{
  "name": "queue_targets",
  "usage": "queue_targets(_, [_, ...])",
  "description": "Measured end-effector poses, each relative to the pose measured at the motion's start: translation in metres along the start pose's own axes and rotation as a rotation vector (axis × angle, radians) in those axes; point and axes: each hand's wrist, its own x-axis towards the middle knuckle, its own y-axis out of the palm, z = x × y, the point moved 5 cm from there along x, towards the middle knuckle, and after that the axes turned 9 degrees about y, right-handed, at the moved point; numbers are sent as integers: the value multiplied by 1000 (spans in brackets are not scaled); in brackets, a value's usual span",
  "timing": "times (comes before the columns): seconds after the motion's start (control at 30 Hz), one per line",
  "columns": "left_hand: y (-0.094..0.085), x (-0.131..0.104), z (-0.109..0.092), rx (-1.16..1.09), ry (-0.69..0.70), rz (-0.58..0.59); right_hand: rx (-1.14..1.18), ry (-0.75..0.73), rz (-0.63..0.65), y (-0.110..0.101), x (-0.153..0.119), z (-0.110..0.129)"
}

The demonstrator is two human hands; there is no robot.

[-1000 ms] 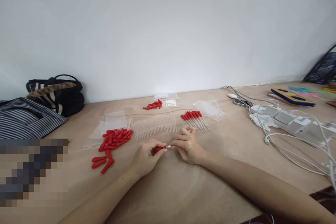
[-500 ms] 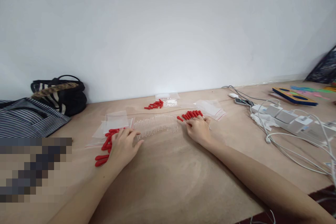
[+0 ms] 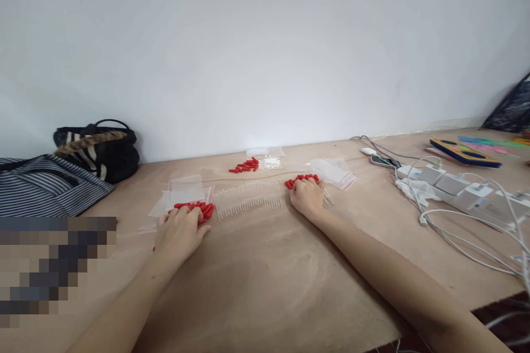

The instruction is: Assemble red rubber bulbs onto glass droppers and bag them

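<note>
On the wooden table my left hand [image 3: 179, 231] rests over a heap of red pieces [image 3: 207, 210], its fingers bent and apart; whether it grips one cannot be seen. To the right, my right hand [image 3: 307, 197] lies against a row of red-tipped sticks [image 3: 302, 178], fingers curled down, their tips hidden. Thin pale stick ends poke out past its right side. Between the hands lies a long row of thin clear sticks [image 3: 248, 197], side by side. Small red pieces [image 3: 246, 165] lie farther back, beside a clear bag with white sticks [image 3: 271, 161].
Clear zip bags [image 3: 184, 190] lie behind my left hand, and another bag [image 3: 333, 170] behind my right. White chargers and cables [image 3: 451, 182] and a phone [image 3: 384, 161] are at the right. A black bag [image 3: 111, 154] and striped cloth [image 3: 45, 185] stand at the left.
My left hand has moved left and slightly down onto the red pieces, some now showing right of its fingers. My right hand has shifted slightly left, and the separate red-tipped stick has joined the row.
</note>
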Motion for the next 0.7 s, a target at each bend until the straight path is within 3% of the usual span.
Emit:
queue_targets(0.37, [8,4,-1,101,46,-165,7,95,231,8,11,31])
queue_targets(0.7, [16,7,4,140,128,-154,56,122,305,13,18,32])
